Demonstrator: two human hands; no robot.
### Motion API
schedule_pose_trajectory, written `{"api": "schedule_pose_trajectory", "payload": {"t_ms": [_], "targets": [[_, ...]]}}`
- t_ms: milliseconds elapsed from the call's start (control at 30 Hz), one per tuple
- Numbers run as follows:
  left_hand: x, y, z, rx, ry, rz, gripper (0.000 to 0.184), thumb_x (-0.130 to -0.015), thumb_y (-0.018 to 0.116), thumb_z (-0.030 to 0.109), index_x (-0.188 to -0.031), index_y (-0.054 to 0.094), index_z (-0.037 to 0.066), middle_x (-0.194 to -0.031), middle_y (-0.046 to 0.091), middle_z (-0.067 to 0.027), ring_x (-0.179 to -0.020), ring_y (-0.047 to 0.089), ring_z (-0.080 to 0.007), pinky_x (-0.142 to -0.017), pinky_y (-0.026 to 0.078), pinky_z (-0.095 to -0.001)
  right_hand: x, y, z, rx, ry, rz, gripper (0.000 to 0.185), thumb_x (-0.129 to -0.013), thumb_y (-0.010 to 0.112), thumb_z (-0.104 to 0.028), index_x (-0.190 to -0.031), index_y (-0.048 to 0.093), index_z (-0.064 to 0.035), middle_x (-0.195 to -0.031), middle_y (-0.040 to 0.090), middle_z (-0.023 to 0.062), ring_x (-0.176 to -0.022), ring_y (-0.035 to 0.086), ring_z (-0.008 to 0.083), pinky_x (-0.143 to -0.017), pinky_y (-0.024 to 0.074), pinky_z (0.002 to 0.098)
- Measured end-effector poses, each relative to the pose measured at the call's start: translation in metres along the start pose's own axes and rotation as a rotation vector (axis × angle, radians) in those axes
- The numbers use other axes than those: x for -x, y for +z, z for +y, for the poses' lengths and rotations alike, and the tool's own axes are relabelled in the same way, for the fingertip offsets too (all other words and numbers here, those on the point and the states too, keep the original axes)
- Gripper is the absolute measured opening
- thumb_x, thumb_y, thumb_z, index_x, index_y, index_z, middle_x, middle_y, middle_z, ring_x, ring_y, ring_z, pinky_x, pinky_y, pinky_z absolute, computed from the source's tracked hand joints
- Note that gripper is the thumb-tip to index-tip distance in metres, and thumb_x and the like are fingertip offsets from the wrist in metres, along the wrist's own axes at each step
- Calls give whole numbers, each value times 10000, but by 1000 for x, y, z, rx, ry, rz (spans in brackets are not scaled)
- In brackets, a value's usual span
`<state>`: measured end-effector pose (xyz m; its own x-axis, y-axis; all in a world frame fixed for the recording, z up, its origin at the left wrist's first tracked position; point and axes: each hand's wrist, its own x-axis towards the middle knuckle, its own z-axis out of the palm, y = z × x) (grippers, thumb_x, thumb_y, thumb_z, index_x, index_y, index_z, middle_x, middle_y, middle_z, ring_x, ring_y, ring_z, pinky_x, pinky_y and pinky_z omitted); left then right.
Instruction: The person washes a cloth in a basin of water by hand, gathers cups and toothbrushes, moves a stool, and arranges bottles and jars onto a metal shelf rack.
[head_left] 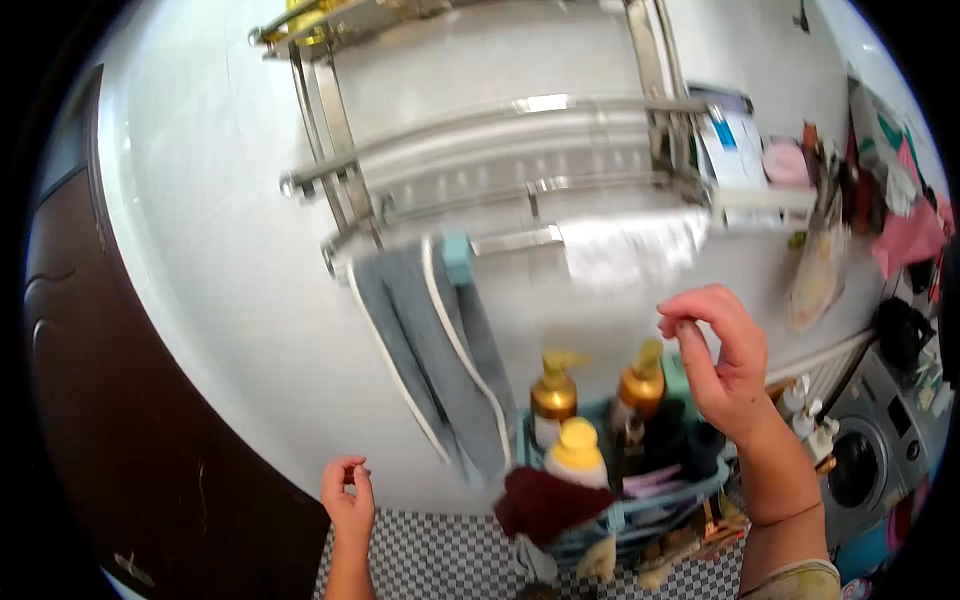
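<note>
My right hand point(728, 365) is raised in front of the wall at the right, fingers curved toward the thumb with a gap between them and nothing visible in the grasp. It is nearest to a blue plastic basket point(700, 488), which stands below it. In the basket are pump bottles with gold tops point(553, 395), a yellow-capped bottle point(578, 450) and a dark red cloth point(545, 503) hanging over the rim. Low at the left, my left hand point(348, 495) hovers over the floor with loosely bent fingers, thumb apart, holding nothing I can see.
A metal wall rack point(430, 135) spans the top. From it hang a grey towel point(425, 350) with white edging and a white cloth point(632, 247). A brown door point(130, 400) is at left, a washing machine point(870, 450) at right, and a checkered floor point(430, 555) below.
</note>
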<state>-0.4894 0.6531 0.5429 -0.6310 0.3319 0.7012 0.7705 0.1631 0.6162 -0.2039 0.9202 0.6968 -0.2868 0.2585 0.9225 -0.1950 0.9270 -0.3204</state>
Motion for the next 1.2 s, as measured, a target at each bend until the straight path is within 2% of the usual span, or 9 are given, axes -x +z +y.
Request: {"api": "schedule_pose_trajectory", "payload": {"t_ms": [67,133,200,367,433,533,833,1100,1200], "targets": [[-75,-3,26,34,73,10,109,-805,471,27,-891,528,-7,-803,548,-64,-686,544,-127,-617,421,-237,-62,15,0,195,-300,1,227,-688,493,90,-880,554,-14,-764,545,92,-660,522,220,-608,414,286],[-130,-6,48,56,141,0,135,-807,467,29,-926,518,-7,-841,543,-67,-716,540,-131,-649,419,-242,-103,24,-1,235,-281,-7,254,-675,493,97,-892,554,-21,-796,542,97,-678,520,237,-611,413,291],[-166,-6,65,135,160,94,215,-764,456,-13,-974,502,-4,-884,517,-78,-769,510,-143,-674,404,-254,-129,26,0,285,-238,-43,294,-673,494,98,-926,551,-39,-888,526,112,-732,519,249,-626,420,299],[-220,-9,101,191,174,94,325,-746,446,-4,-1071,461,16,-1008,472,-97,-865,483,-178,-738,388,-285,-156,22,5,241,-86,-37,276,-694,504,71,-947,542,-34,-902,519,119,-767,519,260,-657,430,301],[-235,-8,116,79,280,179,364,-730,453,-2,-1094,456,22,-1065,454,-112,-942,456,-213,-787,366,-315,-163,15,6,279,-64,-41,266,-703,504,62,-950,540,-32,-903,518,119,-774,521,263,-666,433,301],[-251,-12,136,-34,324,221,390,-718,462,4,-1107,454,25,-1108,438,-128,-1012,420,-244,-832,338,-342,-166,5,3,280,-4,-66,242,-720,496,49,-944,540,-31,-906,519,119,-787,525,266,-671,433,302],[-281,-7,167,-125,443,130,319,-712,487,26,-1030,505,29,-1101,456,-140,-1023,420,-291,-869,318,-358,-206,-32,2,308,-1,-41,182,-735,494,30,-906,542,-10,-839,534,124,-770,537,260,-676,433,300],[-298,0,195,-234,607,89,224,-718,537,54,-941,534,36,-980,519,-115,-946,456,-296,-864,317,-379,-288,-58,-17,402,-233,117,172,-750,519,-15,-912,574,-36,-780,578,81,-681,557,157,-606,444,249],[-302,2,206,-223,645,41,199,-712,563,66,-908,542,39,-946,531,-101,-910,468,-289,-863,316,-382,-312,-59,-19,362,-230,122,158,-758,525,-56,-905,578,-31,-772,590,66,-683,557,134,-600,441,238]]}}
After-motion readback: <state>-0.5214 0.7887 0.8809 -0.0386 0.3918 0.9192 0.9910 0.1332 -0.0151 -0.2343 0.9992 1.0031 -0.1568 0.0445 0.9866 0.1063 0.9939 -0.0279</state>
